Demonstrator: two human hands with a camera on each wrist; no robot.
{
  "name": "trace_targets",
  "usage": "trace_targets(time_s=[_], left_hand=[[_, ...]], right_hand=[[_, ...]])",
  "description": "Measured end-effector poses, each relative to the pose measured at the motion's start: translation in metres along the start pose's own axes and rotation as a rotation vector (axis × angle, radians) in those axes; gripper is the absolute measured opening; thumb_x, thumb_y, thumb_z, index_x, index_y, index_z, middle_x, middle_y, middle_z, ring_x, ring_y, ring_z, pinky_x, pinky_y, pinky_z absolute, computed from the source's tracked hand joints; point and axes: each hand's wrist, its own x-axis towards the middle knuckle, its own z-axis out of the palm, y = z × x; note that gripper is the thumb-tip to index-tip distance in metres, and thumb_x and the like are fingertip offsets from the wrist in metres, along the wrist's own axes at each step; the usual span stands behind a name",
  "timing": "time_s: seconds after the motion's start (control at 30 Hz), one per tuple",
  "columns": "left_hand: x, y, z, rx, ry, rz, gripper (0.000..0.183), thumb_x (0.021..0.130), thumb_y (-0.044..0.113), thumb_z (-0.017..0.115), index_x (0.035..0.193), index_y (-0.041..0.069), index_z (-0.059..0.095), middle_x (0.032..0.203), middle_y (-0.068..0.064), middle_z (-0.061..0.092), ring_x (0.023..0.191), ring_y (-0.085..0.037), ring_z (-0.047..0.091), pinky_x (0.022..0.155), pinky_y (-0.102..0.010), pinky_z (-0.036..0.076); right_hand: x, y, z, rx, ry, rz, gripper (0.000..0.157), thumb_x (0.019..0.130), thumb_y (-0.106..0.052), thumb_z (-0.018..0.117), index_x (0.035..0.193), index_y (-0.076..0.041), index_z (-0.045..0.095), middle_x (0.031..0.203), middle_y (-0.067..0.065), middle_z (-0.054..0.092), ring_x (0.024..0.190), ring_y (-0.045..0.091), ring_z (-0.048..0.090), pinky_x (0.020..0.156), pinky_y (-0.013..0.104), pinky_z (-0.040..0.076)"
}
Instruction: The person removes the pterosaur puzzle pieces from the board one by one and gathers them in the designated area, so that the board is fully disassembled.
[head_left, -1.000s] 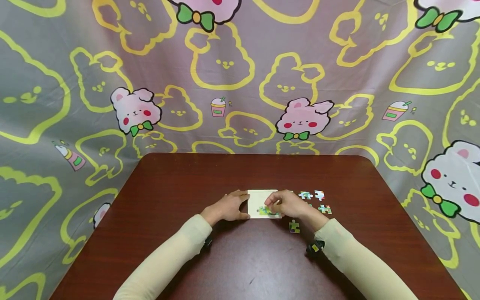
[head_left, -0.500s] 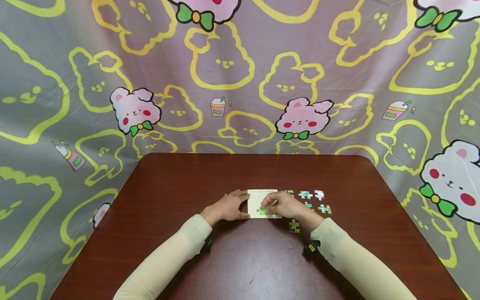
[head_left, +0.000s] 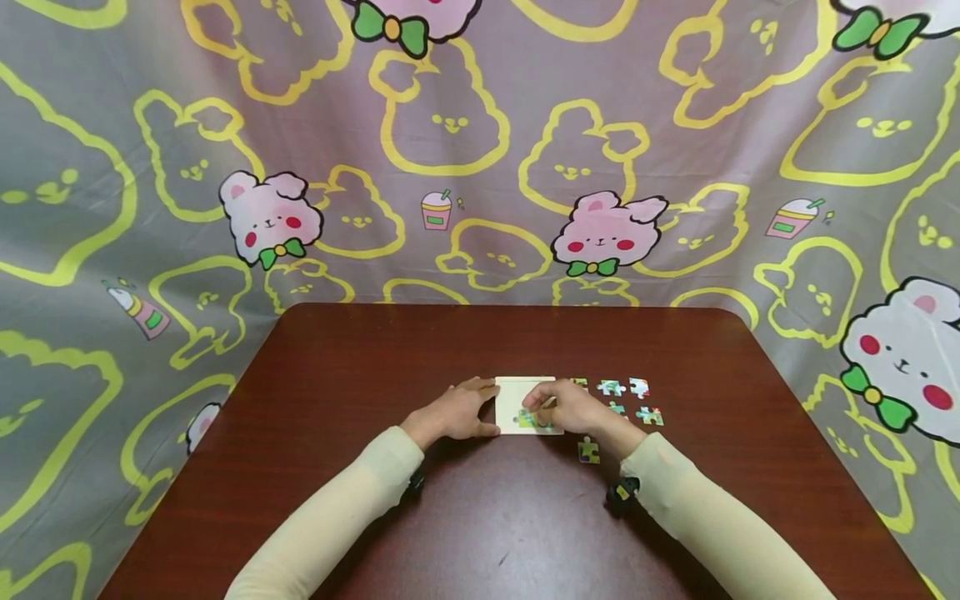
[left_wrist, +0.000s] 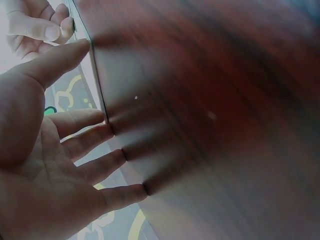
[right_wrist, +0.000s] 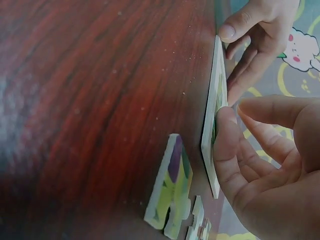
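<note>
A pale rectangular puzzle tray (head_left: 516, 390) lies flat mid-table. Joined green and yellow jigsaw pieces (head_left: 523, 419) sit along its near edge, partly hidden by the right hand. My left hand (head_left: 456, 413) is at the tray's left side, thumb and fingers spread, their tips right at its edge in the left wrist view. Bent over the tray's lower right part is my right hand (head_left: 576, 408). Its thumb (right_wrist: 226, 130) bears on the pieces in the tray, with the index tip close by. I cannot tell whether it pinches a piece.
Several loose jigsaw pieces lie right of the tray, among them a white and green piece (head_left: 611, 388) and a red-marked piece (head_left: 649, 416). A yellow-green piece (head_left: 588, 451) lies nearer me. A patterned curtain (head_left: 480, 150) hangs behind the dark brown table (head_left: 375, 350).
My right hand has shifted slightly left over the tray, exposing more of the loose pieces behind it. The left hand stays at the tray's left edge.
</note>
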Motion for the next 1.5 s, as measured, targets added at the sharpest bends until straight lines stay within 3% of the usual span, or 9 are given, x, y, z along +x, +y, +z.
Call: trace_targets(time_s=[0.53, 0.8, 1.23, 1.5], left_hand=[[-0.0001, 0.0004, -0.0019, 0.001, 0.001, 0.006, 0.077, 0.089, 0.042, 0.073, 0.151, 0.009, 0.043, 0.161, -0.010, 0.036, 0.151, -0.036, 0.029, 0.115, -0.065, 0.032], [0.0006, -0.0006, -0.0014, -0.005, 0.001, 0.010, 0.077, 0.089, 0.042, 0.073, 0.152, 0.009, 0.043, 0.161, -0.011, 0.035, 0.151, -0.037, 0.029, 0.115, -0.065, 0.031], [0.0013, 0.0000, -0.0010, 0.000, -0.005, 0.004, 0.077, 0.089, 0.042, 0.073, 0.152, 0.009, 0.042, 0.162, -0.011, 0.034, 0.151, -0.036, 0.028, 0.115, -0.065, 0.031], [0.0012, -0.0011, -0.0001, 0.003, 0.009, 0.014, 0.077, 0.089, 0.042, 0.073, 0.151, 0.010, 0.043, 0.161, -0.012, 0.036, 0.151, -0.037, 0.029, 0.114, -0.065, 0.032]], right_hand=[[0.0007, -0.0037, 0.0005, -0.027, -0.016, 0.026, 0.024, 0.089, 0.002, 0.063, 0.110, -0.004, 0.074, 0.105, 0.013, 0.074, 0.073, 0.012, 0.061, 0.057, 0.026, 0.048], [-0.0002, -0.0045, 0.0023, -0.020, -0.019, -0.013, 0.019, 0.091, 0.000, 0.062, 0.106, -0.005, 0.073, 0.097, 0.011, 0.072, 0.071, 0.013, 0.060, 0.054, 0.024, 0.046], [0.0002, -0.0028, 0.0014, -0.081, 0.053, -0.097, 0.021, 0.086, 0.006, 0.064, 0.100, -0.005, 0.076, 0.091, 0.010, 0.074, 0.074, 0.010, 0.059, 0.065, 0.023, 0.048], [0.0014, 0.0015, -0.0010, -0.088, 0.060, -0.073, 0.019, 0.086, 0.003, 0.067, 0.100, -0.005, 0.076, 0.089, 0.008, 0.074, 0.074, 0.010, 0.062, 0.065, 0.024, 0.050]])
